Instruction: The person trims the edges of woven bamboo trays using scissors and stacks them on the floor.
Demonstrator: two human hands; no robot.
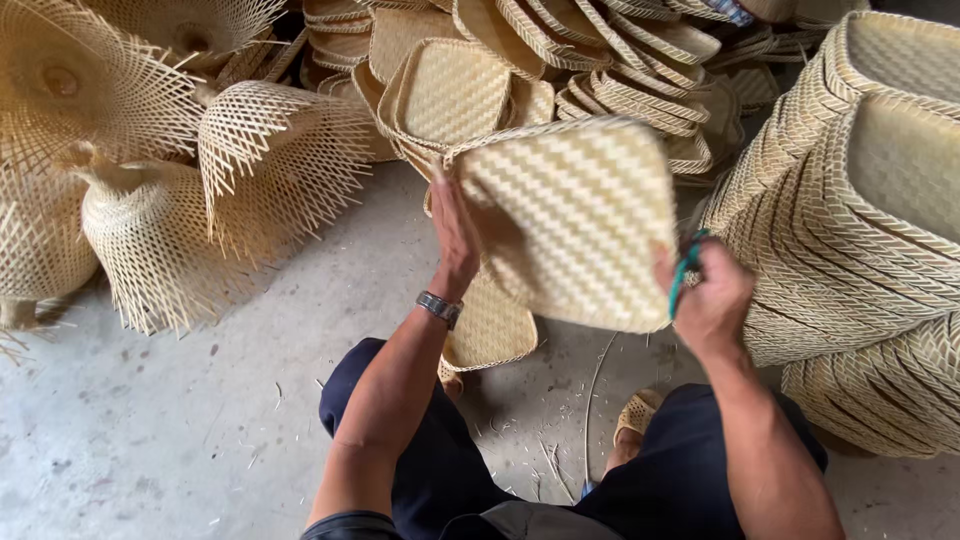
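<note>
I hold a square woven bamboo tray [575, 220] up in front of me, its underside facing the camera. My left hand [455, 235] grips its left edge; a watch sits on that wrist. At the tray's lower right corner my right hand [710, 300] is closed on the rim and on a green-handled tool [683, 270]. Another woven tray [490, 330] lies on the floor just below, between my knees.
A tall stack of nested woven trays [850, 210] stands at the right. More trays [600, 60] are heaped behind. Open-weave bamboo baskets [200, 190] with loose strip ends lie at the left. Bare concrete floor [200, 400] with bamboo slivers spreads in front.
</note>
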